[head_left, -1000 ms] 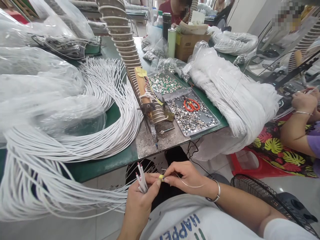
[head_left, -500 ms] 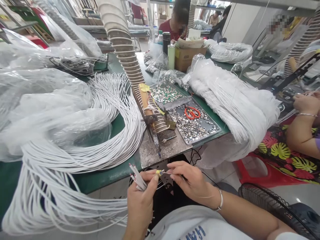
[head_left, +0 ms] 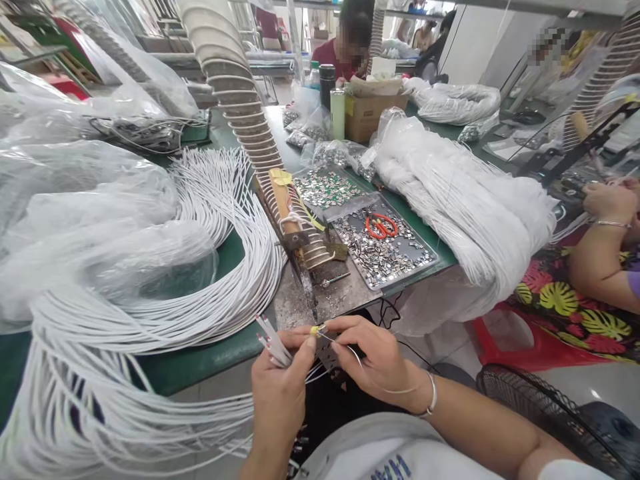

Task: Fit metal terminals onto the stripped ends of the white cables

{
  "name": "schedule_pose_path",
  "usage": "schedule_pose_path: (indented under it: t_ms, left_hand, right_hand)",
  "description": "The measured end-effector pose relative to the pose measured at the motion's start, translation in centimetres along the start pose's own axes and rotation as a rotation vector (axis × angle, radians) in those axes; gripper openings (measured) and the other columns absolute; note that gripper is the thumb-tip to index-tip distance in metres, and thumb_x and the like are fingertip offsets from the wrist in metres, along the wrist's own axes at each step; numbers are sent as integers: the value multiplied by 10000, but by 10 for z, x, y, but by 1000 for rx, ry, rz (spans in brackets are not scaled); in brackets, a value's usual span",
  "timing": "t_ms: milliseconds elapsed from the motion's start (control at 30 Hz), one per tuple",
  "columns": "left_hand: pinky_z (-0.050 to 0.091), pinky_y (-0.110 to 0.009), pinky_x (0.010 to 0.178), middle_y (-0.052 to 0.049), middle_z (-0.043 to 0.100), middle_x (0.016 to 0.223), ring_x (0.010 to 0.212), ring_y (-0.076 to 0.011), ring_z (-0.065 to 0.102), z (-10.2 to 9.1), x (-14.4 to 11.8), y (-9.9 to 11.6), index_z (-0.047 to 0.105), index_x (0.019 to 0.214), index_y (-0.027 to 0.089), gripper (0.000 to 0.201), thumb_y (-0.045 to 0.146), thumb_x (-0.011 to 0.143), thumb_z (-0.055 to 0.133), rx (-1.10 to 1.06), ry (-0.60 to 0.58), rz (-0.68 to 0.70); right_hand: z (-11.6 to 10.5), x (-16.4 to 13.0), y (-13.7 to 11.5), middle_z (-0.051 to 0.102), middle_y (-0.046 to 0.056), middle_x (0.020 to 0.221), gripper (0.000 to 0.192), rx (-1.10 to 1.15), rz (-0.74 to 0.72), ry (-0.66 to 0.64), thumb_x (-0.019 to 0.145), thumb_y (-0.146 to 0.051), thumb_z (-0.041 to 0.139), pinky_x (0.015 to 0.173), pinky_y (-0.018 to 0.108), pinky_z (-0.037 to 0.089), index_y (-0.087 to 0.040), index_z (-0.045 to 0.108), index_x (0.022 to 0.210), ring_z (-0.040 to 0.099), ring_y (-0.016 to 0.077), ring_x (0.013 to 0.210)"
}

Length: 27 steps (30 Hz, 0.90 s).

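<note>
My left hand [head_left: 283, 387] is closed around a bundle of white cables [head_left: 274, 343] whose cut ends show red tips. Between its thumb and forefinger is a small yellow piece [head_left: 315, 331], too small to make out fully. My right hand [head_left: 373, 350] pinches a thin silvery wire [head_left: 356, 357], probably solder, which loops back under the palm. Its fingertips are close beside the yellow piece. Just above both hands, the dark tip of a soldering iron [head_left: 309, 297] points down, its wooden handle [head_left: 284, 207] fixed at a slant on the bench.
A large coil of white cables [head_left: 240, 293] curves over the green bench at left. A tray of small metal connectors [head_left: 385, 257] holds red-handled cutters [head_left: 381, 226]. A ribbed hose [head_left: 235, 100] hangs behind the iron. Bagged cables [head_left: 460, 193] and a co-worker's arm [head_left: 603, 250] are at right.
Both hands have risen slightly towards the iron's tip. My right fingers have moved left, closer to the yellow piece, and the thin wire now shows as a loop. The view has shifted a little.
</note>
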<state>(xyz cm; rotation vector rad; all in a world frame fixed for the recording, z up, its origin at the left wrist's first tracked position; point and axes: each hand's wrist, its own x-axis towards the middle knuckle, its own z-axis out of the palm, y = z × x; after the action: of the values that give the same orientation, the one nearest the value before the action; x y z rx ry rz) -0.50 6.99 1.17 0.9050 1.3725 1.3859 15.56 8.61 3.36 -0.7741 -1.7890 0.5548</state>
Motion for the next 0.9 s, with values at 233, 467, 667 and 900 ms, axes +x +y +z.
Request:
schedule_pose_path:
  t_ms: [233,467,667,900]
  left_hand:
    - [472,-261,800,-13,696,906,869,-159,621,7,12,4,633,694,183,172,282,766,753,-3,25,36]
    - [471,-273,811,-14,697,899,882,-162,621,6,14,6,638,697,182,152,259,770,747,-24,24,68]
    - [477,-271,807,-1,698,885,894,-162,622,6,16,3,646,716,195,122,237,779,741,-82,-20,131]
    - [477,-269,832,-9,701,877,899,-161,621,0,10,-11,646,699,190,140,247,776,747,-69,-32,60]
  right_hand:
    - [3,8,6,695,126,985,91,-22,10,32,883,-80,545,849,288,569,-165,570,902,670,164,995]
    - [4,12,7,696,119,974,83,-30,-5,45,891,-91,544,845,292,572,-171,565,898,671,160,979]
    - [3,13,5,700,129,952,93,-31,-21,47,874,-67,566,850,280,569,-158,561,894,673,162,979]
    - [2,3,10,697,135,973,91,-20,0,-14,882,-70,551,856,285,571,-157,558,904,673,162,980]
